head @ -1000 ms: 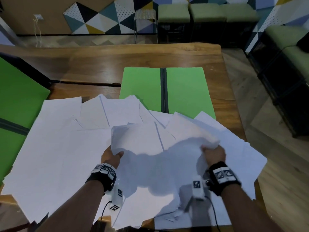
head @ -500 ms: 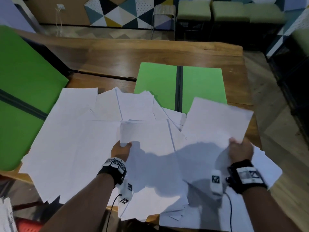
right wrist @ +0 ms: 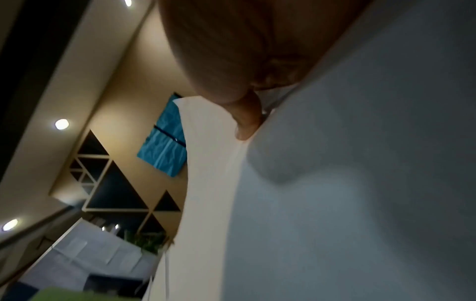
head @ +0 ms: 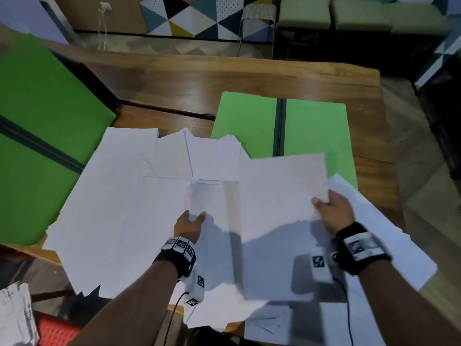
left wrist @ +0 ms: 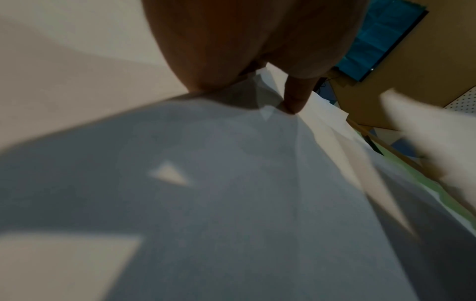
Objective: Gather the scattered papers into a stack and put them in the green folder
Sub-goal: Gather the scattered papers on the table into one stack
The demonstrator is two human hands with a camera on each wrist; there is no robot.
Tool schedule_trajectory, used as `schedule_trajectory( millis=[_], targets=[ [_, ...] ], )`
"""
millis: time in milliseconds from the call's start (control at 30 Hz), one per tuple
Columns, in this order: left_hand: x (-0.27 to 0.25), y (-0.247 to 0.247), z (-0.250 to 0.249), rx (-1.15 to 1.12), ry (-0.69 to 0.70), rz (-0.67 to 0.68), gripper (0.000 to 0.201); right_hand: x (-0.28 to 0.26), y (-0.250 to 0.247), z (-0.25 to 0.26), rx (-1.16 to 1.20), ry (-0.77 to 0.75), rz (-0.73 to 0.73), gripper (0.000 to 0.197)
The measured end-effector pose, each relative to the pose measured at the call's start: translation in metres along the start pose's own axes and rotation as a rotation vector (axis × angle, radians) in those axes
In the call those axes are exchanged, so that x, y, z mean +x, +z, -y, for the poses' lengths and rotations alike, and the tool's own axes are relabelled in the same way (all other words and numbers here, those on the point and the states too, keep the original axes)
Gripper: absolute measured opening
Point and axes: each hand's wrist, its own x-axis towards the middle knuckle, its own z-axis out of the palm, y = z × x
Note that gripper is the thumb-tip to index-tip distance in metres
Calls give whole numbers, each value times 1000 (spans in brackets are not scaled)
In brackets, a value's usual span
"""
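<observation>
Many white papers (head: 119, 208) lie scattered and overlapping across the near half of the wooden table. My left hand (head: 190, 224) pinches the near edge of a small stack of papers (head: 212, 203) at the middle, thumb on top. My right hand (head: 329, 211) pinches a white sheet (head: 282, 193) by its right side and holds it lifted above the pile, next to the left-hand stack. In the left wrist view my thumb (left wrist: 296, 99) presses on paper. An open green folder (head: 311, 131) lies flat beyond the papers, with a dark spine down its middle.
A second green folder (head: 37, 136) lies at the table's left edge. The table's right edge (head: 381, 156) drops to the floor. A stool (head: 257, 26) and green benches (head: 349, 18) stand beyond the far edge. A red crate (head: 55, 330) with papers sits below at lower left.
My right hand has lifted a sheet off the right side of the pile and carried it left toward the stack in my left hand. The left hand stays put.
</observation>
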Motion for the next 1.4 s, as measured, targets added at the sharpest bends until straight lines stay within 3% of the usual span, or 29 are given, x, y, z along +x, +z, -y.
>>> schedule_trajectory(
  millis=[133,267,333,433,533,600,700,833,933,1067,1400],
  targets=[
    [-3,-2,-4,9,5,7,77,-20,65,-4,50,47,69,32],
    [-2,0,-1,-27,44,-3,47,-32,100,7,158,122,57,40],
    [-1,3,1,-57,44,-8,44,-37,113,12,242,134,42,45],
    [0,5,3,-64,41,-8,42,-41,132,13,154,84,68,52],
    [2,5,6,-21,42,2,53,-38,140,14,-8,38,212,57],
    [3,6,6,5,54,-11,49,-30,134,14,-45,-24,247,51],
    [3,5,5,36,59,-35,52,-3,102,2,-42,-82,129,40],
    [6,6,8,42,49,-48,55,45,36,-36,-360,-20,5,41],
    [6,8,8,58,52,-66,57,55,-6,-61,-610,119,80,61],
    [5,10,8,58,43,-81,55,58,-26,-79,-748,79,181,84],
    [6,9,4,100,42,-83,54,79,-25,-76,-756,79,254,85]
  ],
)
